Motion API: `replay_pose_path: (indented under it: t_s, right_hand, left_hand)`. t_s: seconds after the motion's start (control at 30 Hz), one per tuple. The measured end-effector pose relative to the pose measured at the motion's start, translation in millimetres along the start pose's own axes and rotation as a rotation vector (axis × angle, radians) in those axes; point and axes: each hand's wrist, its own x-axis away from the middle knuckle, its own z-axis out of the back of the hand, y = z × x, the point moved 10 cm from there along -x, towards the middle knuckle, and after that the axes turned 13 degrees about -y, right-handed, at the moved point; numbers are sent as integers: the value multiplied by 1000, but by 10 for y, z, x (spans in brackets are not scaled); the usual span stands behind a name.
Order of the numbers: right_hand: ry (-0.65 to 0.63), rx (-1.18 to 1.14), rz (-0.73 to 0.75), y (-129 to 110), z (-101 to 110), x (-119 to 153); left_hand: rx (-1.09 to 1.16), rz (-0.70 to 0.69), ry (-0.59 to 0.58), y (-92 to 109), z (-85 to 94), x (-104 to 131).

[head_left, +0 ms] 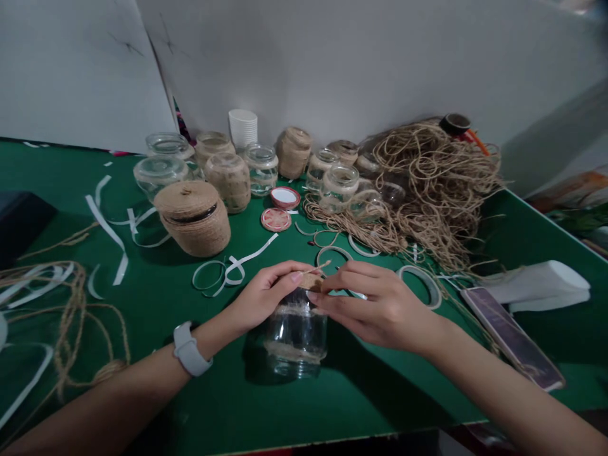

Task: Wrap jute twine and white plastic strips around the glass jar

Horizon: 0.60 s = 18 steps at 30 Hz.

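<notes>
In the middle of the table stands a clear glass jar (299, 335), with brown twine or glue-like bands round its side. A tan patch, apparently coiled jute twine (312, 282), covers part of its upper end. My left hand (273, 291) is closed on the jar's top from the left, thumb pressed beside the coil; a short twine end (323, 266) sticks out there. From the right, my right hand (365, 301) pinches at the coil's edge, fingers drawn together. Just what lies between those fingertips is partly hidden.
Behind my hands stand several glass jars (261, 171), a twine-wrapped lidded jar (194, 218) and red lids (276, 220). A large twine heap (427, 183) fills the back right. Tape rolls (420, 285), a phone (513, 339) and white strips (109, 237) lie around.
</notes>
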Motion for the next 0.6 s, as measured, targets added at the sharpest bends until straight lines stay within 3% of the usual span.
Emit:
replay_pose_path:
  t_s: [0.2, 0.33, 0.47, 0.6]
  right_hand:
    - [0, 43, 26, -28, 5, -24]
    - [12, -82, -10, 39, -24, -6]
    - [149, -417, -247, 320, -158, 149]
    - [259, -766, -584, 505, -603, 413]
  left_hand:
    - [-3, 4, 5, 0, 4, -5]
    - [-31, 7, 3, 21, 9, -4]
    - [-45, 9, 11, 80, 69, 28]
    - [-80, 13, 82, 138, 171, 98]
